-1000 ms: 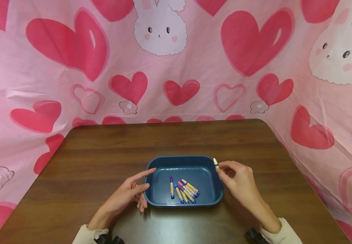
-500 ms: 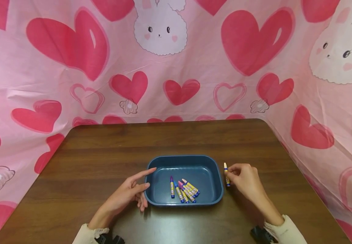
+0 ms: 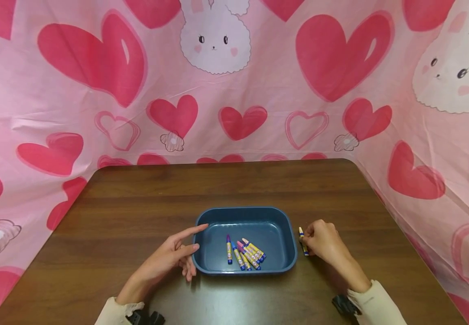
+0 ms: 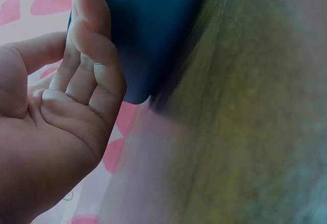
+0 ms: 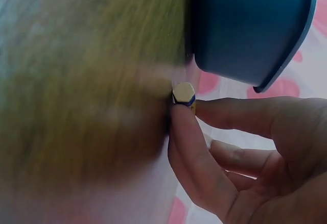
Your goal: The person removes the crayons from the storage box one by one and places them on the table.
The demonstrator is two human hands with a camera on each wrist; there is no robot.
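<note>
A dark blue tray [image 3: 238,209] sits on the wooden table, and several crayons [image 3: 250,253] with yellow wrappers lie in its front middle. One purple-tipped crayon [image 3: 229,250] lies at their left. At the tray's left end, my left hand [image 3: 169,255] touches the rim with index finger and thumb extended; its other fingers bend outside the wall. Just right of the tray, my right hand [image 3: 325,241] pinches a cream-tipped crayon [image 3: 301,232] between thumb and fingers, down at the tabletop. The right wrist view shows this crayon's hexagonal end [image 5: 184,92]; the fingers cover part of its length.
The brown table [image 3: 177,189] extends behind and to both sides of the tray. A pink cloth [image 3: 275,85] with hearts and rabbits hangs along the back and sides. Dark devices [image 3: 345,305] are strapped to both wrists.
My right hand has carried the cream-tipped crayon from above the tray's right rim outward and down to the table beside it. My left hand and the tray have stayed put.
</note>
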